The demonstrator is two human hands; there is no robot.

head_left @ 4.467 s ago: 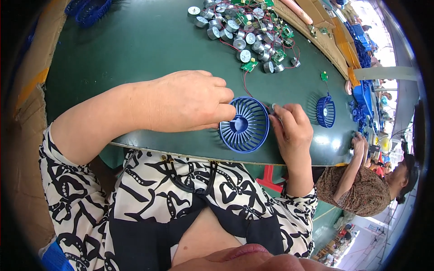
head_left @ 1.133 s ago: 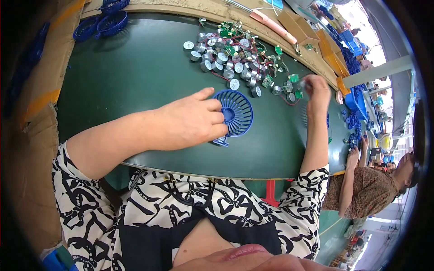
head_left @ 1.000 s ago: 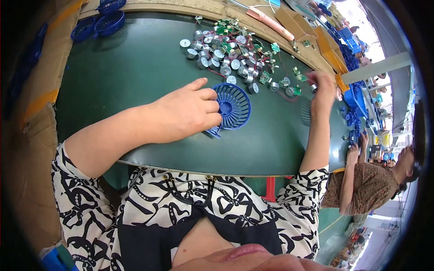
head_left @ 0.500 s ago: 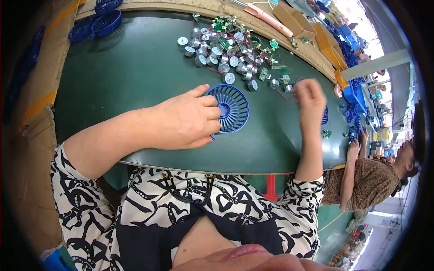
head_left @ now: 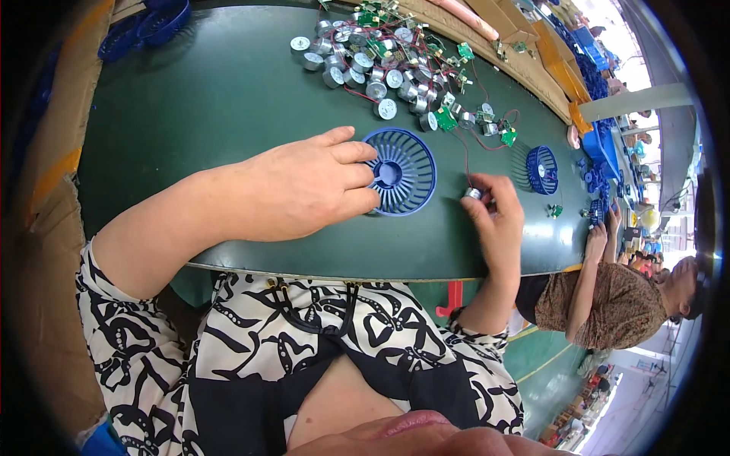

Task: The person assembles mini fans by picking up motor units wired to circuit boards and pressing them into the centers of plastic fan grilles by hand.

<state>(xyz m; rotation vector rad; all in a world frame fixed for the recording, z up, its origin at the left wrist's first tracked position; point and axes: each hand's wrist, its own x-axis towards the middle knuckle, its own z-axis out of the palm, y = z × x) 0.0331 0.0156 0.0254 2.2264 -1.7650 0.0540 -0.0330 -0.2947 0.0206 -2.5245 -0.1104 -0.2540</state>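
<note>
My left hand point(head_left: 315, 182) grips the left rim of a round blue slotted cage point(head_left: 423, 175), its fingers curled over the edge. The cage stands tilted on the green table with its open side facing me and a round hub in the middle. To the right of it, my right hand point(head_left: 498, 220) pinches a small silver motor point(head_left: 473, 194) between thumb and fingers. A thin red wire runs up from that motor towards a green circuit board point(head_left: 446, 118). Beyond both hands lies a heap of silver motors point(head_left: 376, 90) with red wires and green boards.
Another blue cage point(head_left: 542, 170) stands to the right, near a small loose board point(head_left: 555, 211). More blue cages point(head_left: 163, 21) sit at the far left corner. Cardboard edging point(head_left: 532, 99) borders the table's far side. A co-worker's hands point(head_left: 597, 242) work at the right.
My right hand has come nearer and slightly left, bringing the pinched motor and its wire away from the heap. My left hand keeps its hold on the cage.
</note>
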